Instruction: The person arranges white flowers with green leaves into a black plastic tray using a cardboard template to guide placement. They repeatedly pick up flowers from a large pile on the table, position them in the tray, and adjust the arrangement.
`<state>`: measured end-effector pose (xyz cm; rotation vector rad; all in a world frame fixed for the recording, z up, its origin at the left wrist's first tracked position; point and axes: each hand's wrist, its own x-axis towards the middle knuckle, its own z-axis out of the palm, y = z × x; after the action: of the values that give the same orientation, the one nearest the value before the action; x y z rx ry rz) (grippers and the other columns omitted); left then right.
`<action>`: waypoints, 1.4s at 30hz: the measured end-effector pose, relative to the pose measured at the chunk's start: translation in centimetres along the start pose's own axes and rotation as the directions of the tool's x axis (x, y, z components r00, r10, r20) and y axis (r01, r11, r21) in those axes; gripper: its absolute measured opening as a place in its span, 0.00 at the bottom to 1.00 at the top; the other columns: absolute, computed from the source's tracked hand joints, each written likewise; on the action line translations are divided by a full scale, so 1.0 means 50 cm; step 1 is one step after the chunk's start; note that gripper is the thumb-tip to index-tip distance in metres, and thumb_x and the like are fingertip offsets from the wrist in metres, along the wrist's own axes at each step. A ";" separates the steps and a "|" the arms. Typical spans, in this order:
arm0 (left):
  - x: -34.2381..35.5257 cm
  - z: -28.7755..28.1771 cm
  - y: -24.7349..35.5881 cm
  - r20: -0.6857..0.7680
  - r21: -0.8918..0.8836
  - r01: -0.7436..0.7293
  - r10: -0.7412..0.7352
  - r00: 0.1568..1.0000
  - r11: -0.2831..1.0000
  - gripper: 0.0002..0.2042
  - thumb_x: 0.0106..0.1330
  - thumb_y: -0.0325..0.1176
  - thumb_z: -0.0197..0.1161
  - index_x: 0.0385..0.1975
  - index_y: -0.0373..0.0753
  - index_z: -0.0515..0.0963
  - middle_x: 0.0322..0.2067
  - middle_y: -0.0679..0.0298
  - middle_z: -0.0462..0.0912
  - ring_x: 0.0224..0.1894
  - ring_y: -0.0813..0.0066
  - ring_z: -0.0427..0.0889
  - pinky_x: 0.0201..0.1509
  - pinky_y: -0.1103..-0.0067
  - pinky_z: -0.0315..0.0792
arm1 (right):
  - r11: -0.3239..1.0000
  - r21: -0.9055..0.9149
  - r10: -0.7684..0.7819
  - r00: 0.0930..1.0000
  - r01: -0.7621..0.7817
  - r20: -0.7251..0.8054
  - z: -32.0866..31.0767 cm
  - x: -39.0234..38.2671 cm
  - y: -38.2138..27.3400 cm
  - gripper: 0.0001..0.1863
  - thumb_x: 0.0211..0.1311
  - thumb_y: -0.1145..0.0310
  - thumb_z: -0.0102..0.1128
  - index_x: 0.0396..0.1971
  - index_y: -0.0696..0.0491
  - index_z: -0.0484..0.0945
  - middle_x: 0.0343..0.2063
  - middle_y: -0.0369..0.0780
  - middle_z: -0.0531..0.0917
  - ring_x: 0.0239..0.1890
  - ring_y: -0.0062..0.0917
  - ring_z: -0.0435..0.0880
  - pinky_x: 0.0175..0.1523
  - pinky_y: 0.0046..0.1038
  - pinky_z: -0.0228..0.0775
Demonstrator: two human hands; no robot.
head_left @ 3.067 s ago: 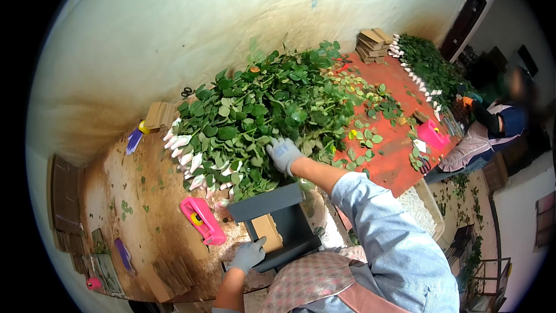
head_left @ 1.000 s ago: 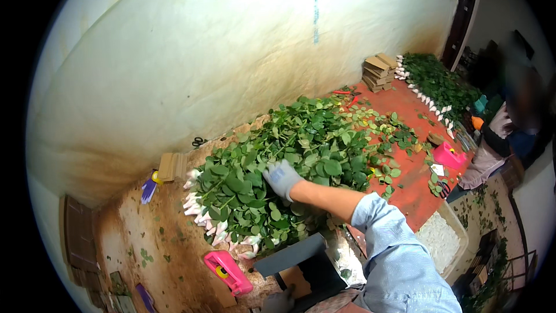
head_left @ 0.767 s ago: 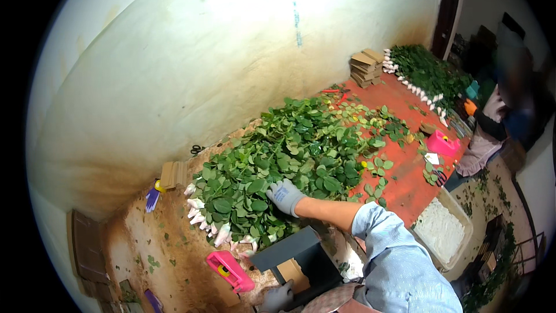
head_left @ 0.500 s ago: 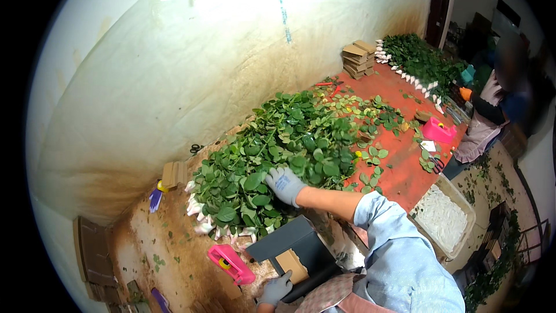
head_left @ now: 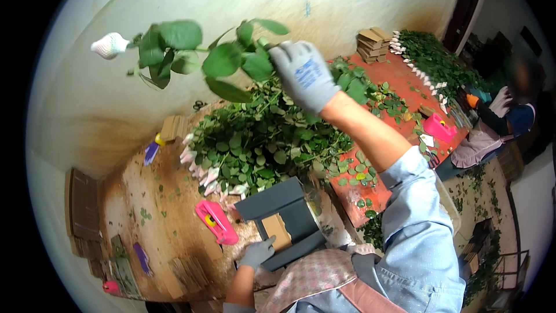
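Note:
My right hand (head_left: 304, 72), in a grey glove, is raised above the leafy pile, closed on a rose stem (head_left: 200, 51) with green leaves and a pale, netted bud at its left end. My left hand (head_left: 259, 252), also gloved, rests low at a dark grey box-like holder (head_left: 269, 203), its fingertips stretched onto the brown cardboard piece (head_left: 273, 227) inside. Behind the holder lies a heap of rose stems (head_left: 260, 139) with pale buds pointing left. A pink tape dispenser (head_left: 217, 222) stands left of the holder.
Cardboard stacks (head_left: 373, 43) stand by the wall and at left (head_left: 81, 203). On the red tabletop (head_left: 370, 194) lie loose leaves, a second pink dispenser (head_left: 440, 127) and another row of roses (head_left: 431, 64). A co-worker (head_left: 483, 127) works at far right. Purple gloves (head_left: 152, 150) lie left.
My right hand has lifted up out of the leafy pile with a rose stem, which now hangs in the air across the wall behind. My left hand stays at the holder.

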<state>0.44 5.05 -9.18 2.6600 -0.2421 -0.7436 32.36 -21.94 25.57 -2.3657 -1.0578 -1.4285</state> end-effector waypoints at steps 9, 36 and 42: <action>-0.018 -0.040 0.031 0.172 -0.042 0.129 -0.119 0.978 0.991 0.27 0.68 0.41 0.49 0.69 0.55 0.67 0.52 0.47 0.82 0.52 0.47 0.83 0.59 0.58 0.74 | 0.982 0.031 -0.165 0.772 0.186 0.614 -0.129 -0.220 -0.056 0.25 0.56 0.71 0.57 0.57 0.48 0.73 0.45 0.41 0.77 0.49 0.35 0.77 0.53 0.37 0.68; -0.005 -0.057 0.009 0.225 -0.192 0.113 -0.068 0.972 0.975 0.24 0.72 0.41 0.50 0.68 0.49 0.68 0.50 0.44 0.82 0.51 0.43 0.81 0.57 0.56 0.72 | 0.740 0.613 -0.549 0.278 -0.278 0.788 0.168 -0.556 -0.505 0.11 0.68 0.67 0.53 0.47 0.52 0.75 0.40 0.45 0.83 0.40 0.42 0.85 0.43 0.42 0.77; -0.030 -0.105 -0.013 0.060 -0.619 0.061 -0.031 0.998 0.783 0.14 0.67 0.35 0.61 0.49 0.39 0.83 0.38 0.52 0.86 0.40 0.62 0.87 0.45 0.69 0.78 | 0.673 0.640 -0.654 0.106 -0.371 0.749 0.169 -0.588 -0.514 0.15 0.63 0.70 0.55 0.49 0.53 0.76 0.36 0.47 0.87 0.40 0.43 0.87 0.41 0.44 0.77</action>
<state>1.99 7.61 -4.60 2.0193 0.0597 -0.7421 13.13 -13.17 -8.33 -2.2339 -1.6810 1.0416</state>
